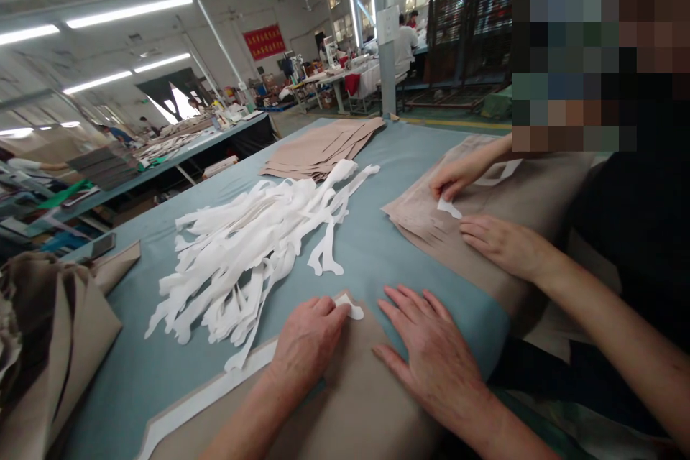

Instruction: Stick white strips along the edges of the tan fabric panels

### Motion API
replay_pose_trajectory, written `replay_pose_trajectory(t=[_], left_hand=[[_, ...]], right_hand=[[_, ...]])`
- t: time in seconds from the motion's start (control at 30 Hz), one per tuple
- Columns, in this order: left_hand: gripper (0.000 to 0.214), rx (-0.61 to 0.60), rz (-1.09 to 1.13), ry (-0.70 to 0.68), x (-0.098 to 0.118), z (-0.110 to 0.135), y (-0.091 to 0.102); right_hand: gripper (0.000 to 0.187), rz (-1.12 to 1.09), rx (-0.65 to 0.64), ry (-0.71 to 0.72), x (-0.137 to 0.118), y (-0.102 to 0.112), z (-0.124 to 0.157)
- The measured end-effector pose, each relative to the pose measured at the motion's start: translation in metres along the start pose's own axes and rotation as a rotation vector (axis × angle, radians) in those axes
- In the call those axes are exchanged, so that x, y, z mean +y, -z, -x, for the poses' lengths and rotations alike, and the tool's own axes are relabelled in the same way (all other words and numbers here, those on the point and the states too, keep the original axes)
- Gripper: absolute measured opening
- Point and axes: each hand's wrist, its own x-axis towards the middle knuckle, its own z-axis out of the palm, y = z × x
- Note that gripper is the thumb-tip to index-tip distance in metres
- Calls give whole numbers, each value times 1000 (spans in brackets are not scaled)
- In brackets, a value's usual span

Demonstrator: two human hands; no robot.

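Note:
My left hand lies on a tan fabric piece at the table's near edge, its fingertips pressing a white strip that runs along the fabric's border up to the corner. My right hand rests flat on the same fabric, fingers spread, holding nothing. Beside me on the right, another person's two hands press a small white piece onto a second tan fabric stack.
A heap of white cut strips covers the middle of the blue-grey table. Tan cut pieces lie stacked at the far end. Folded tan fabric sits at the left edge beside a phone. Other worktables stand beyond.

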Motion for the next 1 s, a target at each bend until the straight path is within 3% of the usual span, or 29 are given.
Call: replay_pose_trajectory(t=[0.27, 0.53, 0.67, 0.83, 1.0], left_hand=[[23, -4, -13, -18, 4, -3, 5], [30, 200, 148, -24, -15, -2, -32], [36, 121, 121, -23, -17, -4, -32], [45, -59, 26, -26, -2, -5, -9], [32, -74, -11, -14, 5, 1, 4]], right_hand=[[44, -16, -63, -50, -2, 3, 1], [60, -122, -312, -143, 5, 7, 0], [65, -139, -356, -150, 6, 9, -4], [65, -114, -317, -120, 2, 12, -4], [52, -60, -138, -102, -6, 11, 0]])
